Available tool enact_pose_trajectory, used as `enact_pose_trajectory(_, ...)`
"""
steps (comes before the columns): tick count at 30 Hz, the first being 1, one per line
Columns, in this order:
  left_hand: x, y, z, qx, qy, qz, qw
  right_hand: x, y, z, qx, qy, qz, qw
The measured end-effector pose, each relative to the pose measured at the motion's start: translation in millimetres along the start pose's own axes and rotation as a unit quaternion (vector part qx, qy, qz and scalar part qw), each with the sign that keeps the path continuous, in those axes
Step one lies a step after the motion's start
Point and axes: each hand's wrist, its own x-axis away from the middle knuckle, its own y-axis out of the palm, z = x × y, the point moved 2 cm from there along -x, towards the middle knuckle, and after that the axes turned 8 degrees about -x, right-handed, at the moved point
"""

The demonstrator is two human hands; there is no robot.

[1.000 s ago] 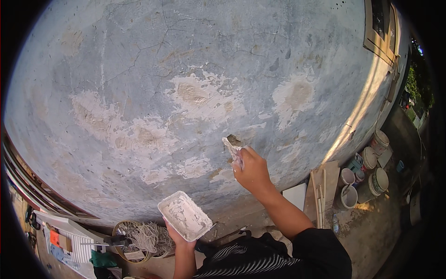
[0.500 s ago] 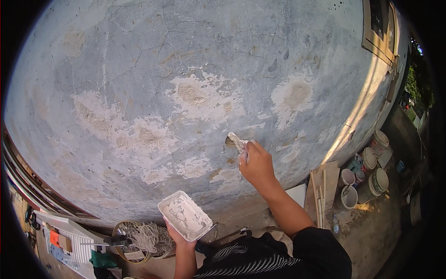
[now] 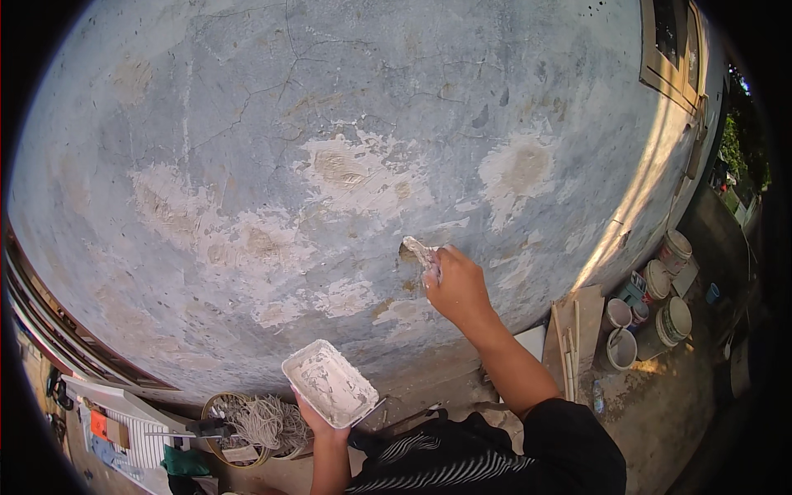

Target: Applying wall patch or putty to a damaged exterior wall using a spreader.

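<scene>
In front of me stands a cracked blue-grey wall [image 3: 272,107] with several whitish patches of filler. My right hand [image 3: 456,285] grips a putty knife [image 3: 419,250] coated in white paste. Its blade end is at a small brownish hole in the wall, just below the middle patches. Low in front of my body, my left hand [image 3: 318,421] holds a rectangular white tub [image 3: 331,384] from below and the side. White paste smears the tub's inside. Most of the left fingers are hidden under the tub.
At the lower left, a round basket [image 3: 216,406] holds a tangle of rope [image 3: 268,425]. Wooden sticks [image 3: 567,355] and a board [image 3: 584,326] lean against the wall at the right. Beyond them stand several paint-stained buckets [image 3: 620,348]. A window frame [image 3: 676,58] is at the upper right.
Almost nothing differs. The putty knife stays at the same hole, with my right hand shifted very slightly. The tub in my left hand sits a touch to the right.
</scene>
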Motion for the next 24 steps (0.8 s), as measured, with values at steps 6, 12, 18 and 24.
enact_pose_trajectory(6, 2, 5, 3, 0.002, -0.001, 0.028, 1.0, -2, -5, -3, 0.011, 0.019, -0.048, 0.999)
enact_pose_trajectory(12, 1, 4, 6, 0.005, 0.011, 0.03, 0.999, 0, -12, -20, -0.02, 0.015, -0.056, 0.998)
enact_pose_trajectory(18, 0, 1, 7, 0.014, 0.019, 0.045, 0.999, 4, -7, -9, -0.003, 0.006, -0.059, 0.998)
enact_pose_trajectory(24, -3, -1, 8, 0.005, 0.02, 0.021, 1.0, 1, 3, -3, 0.001, 0.011, -0.078, 0.997)
